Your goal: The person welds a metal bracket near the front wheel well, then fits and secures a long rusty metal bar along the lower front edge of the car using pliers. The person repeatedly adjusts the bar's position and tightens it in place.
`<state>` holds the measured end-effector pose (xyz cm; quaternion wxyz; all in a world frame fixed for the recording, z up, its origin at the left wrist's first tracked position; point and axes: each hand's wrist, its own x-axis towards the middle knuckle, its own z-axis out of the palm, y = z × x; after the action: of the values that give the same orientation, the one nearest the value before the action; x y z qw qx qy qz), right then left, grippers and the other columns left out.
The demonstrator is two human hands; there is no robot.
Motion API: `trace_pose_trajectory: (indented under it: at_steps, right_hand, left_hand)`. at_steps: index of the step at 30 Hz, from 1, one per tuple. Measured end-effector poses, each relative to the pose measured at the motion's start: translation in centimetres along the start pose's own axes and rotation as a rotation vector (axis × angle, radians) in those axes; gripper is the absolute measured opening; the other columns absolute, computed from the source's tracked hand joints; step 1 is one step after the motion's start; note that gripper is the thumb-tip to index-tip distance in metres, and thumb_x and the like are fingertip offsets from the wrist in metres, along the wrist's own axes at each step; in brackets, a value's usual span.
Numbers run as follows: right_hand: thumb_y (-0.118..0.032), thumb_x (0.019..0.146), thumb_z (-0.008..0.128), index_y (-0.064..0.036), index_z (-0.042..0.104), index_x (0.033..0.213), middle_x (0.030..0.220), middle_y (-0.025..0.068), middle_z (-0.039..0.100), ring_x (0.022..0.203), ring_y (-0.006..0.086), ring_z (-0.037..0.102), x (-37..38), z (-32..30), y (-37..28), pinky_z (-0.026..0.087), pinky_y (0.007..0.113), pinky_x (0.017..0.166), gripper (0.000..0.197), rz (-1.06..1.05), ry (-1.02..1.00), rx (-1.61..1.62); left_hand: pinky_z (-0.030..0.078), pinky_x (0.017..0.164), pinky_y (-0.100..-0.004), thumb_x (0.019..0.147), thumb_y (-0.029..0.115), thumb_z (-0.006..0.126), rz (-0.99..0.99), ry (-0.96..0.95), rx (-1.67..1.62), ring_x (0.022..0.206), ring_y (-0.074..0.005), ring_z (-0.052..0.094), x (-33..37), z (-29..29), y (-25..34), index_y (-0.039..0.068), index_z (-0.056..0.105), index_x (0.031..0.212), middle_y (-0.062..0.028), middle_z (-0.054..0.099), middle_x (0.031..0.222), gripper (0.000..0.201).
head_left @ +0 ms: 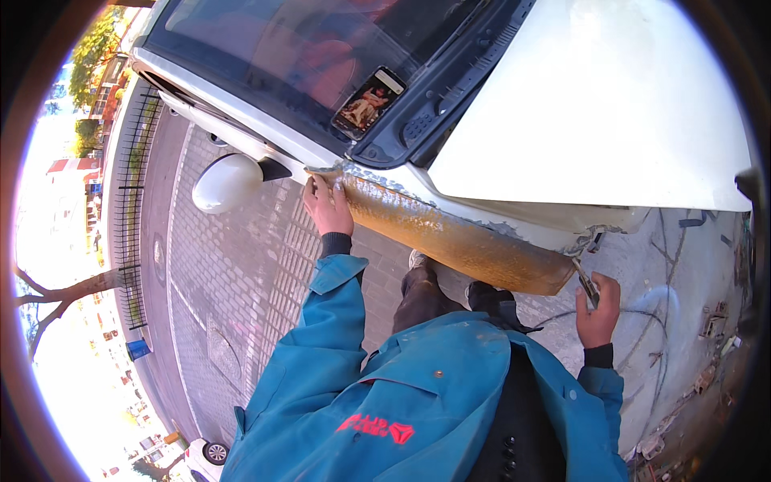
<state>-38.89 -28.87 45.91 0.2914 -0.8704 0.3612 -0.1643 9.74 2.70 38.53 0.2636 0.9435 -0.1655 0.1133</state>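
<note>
A long curved brownish-yellow panel (450, 233), worn and whitish toward its left end, runs along the side of a white car beside the hood. My left hand (328, 210) grips its left end by the door mirror, with the fingertips on the edge. At the opposite end, my right hand (598, 312) is closed around a slim metal hand tool (589, 287). The tool's tip is at the panel's right corner; its exact kind I cannot make out. Chipped, jagged grey edges show where the panel meets the white bodywork.
The white hood (594, 104) spans the upper right. A phone (369, 103) rests at the base of the windshield (265, 56). The white mirror (227, 183) sticks out at left. Below is paving (249, 265); a dark cable (662, 329) and debris lie on the ground at right.
</note>
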Motion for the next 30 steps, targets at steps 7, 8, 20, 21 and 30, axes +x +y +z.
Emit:
trace_pose_trajectory:
  at_steps: [7, 8, 20, 21, 30]
  right_hand:
    - [-0.003, 0.088, 0.074, 0.0006, 0.072, 0.118, 0.118, 0.0171, 0.067, 0.107, 0.0385, 0.064, 1.8, 9.5, -16.9, 0.053, 0.049, 0.094, 0.031, -0.296, -0.043, 0.101]
    - [-0.003, 0.088, 0.074, 0.0003, 0.072, 0.119, 0.117, 0.0165, 0.067, 0.108, 0.0379, 0.064, 2.7, 11.2, -19.2, 0.053, 0.048, 0.094, 0.031, -0.343, -0.038, 0.095]
    - [-0.022, 0.086, 0.082, -0.0047, 0.070, 0.105, 0.103, 0.0110, 0.066, 0.097, 0.0328, 0.062, 13.4, 29.1, -35.9, 0.048, 0.045, 0.086, 0.028, -0.466, 0.055, -0.070]
    - [-0.024, 0.085, 0.083, -0.0054, 0.070, 0.102, 0.099, 0.0107, 0.065, 0.095, 0.0327, 0.062, 14.1, 30.0, -36.2, 0.048, 0.046, 0.084, 0.028, -0.460, 0.065, -0.089]
    - [-0.044, 0.084, 0.086, -0.0111, 0.065, 0.091, 0.089, 0.0059, 0.060, 0.090, 0.0286, 0.058, 16.9, 33.4, -36.8, 0.042, 0.043, 0.080, 0.039, -0.394, 0.114, -0.206]
  left_hand:
    - [0.035, 0.120, -0.0512, 0.101, 0.018, 0.066, 0.171, -0.050, -0.029, 0.142, -0.0460, 0.041, 0.1, -1.6, -1.6, 0.003, 0.050, 0.156, -0.0244, 0.038, 0.163, 0.059]
    - [0.036, 0.120, -0.0514, 0.101, 0.017, 0.065, 0.186, -0.084, -0.039, 0.142, -0.0464, 0.040, 0.2, -2.1, -1.9, 0.003, 0.050, 0.156, -0.0246, 0.037, 0.163, 0.059]
    - [0.041, 0.119, -0.0503, 0.093, 0.002, 0.063, 0.367, -0.343, -0.228, 0.141, -0.0470, 0.043, 3.9, -5.9, -6.4, 0.006, 0.053, 0.154, -0.0267, 0.038, 0.158, 0.062]
    - [0.041, 0.119, -0.0503, 0.093, 0.002, 0.063, 0.381, -0.341, -0.241, 0.141, -0.0472, 0.043, 4.0, -6.0, -6.5, 0.006, 0.053, 0.153, -0.0268, 0.039, 0.158, 0.061]
    - [0.053, 0.099, -0.0420, 0.095, 0.014, 0.072, 0.018, -0.308, -0.515, 0.116, -0.0359, 0.064, 5.5, -5.2, -10.7, -0.001, 0.066, 0.130, -0.0195, 0.065, 0.129, 0.039]
